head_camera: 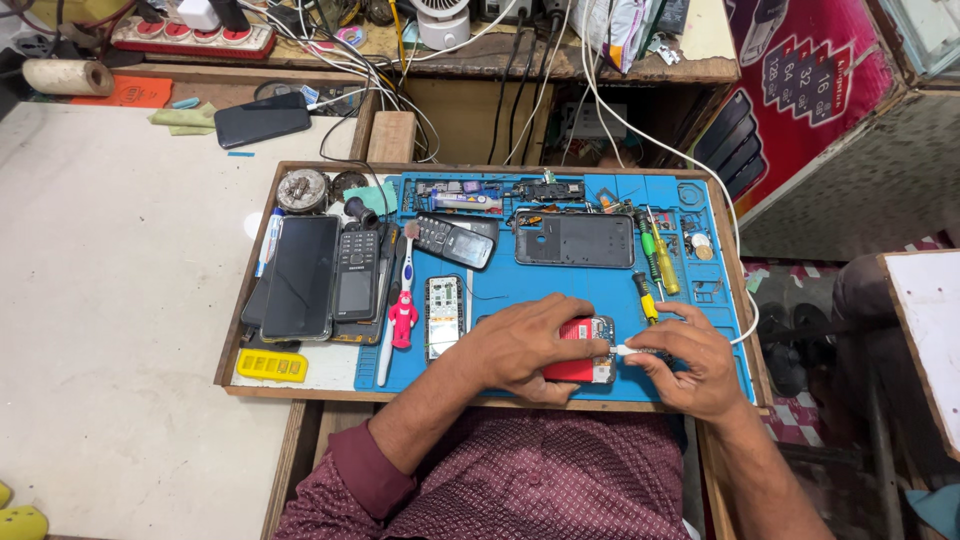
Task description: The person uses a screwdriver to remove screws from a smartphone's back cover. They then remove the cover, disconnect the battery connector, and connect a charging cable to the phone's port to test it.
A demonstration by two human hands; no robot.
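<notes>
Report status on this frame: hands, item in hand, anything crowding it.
Left hand clamped over opened red phone on blue mat. Right hand pinches white cable plug at the phone's edge. Yellow screwdriver lies close behind; otherwise unobstructed.

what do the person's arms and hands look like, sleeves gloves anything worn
Both hands, the left hand and the right hand, are bare: no gloves, and no rings or watch that I can make out. The left arm has a maroon sleeve with a fine pale dot pattern, rolled up near the elbow. The right forearm is bare in view.
</notes>
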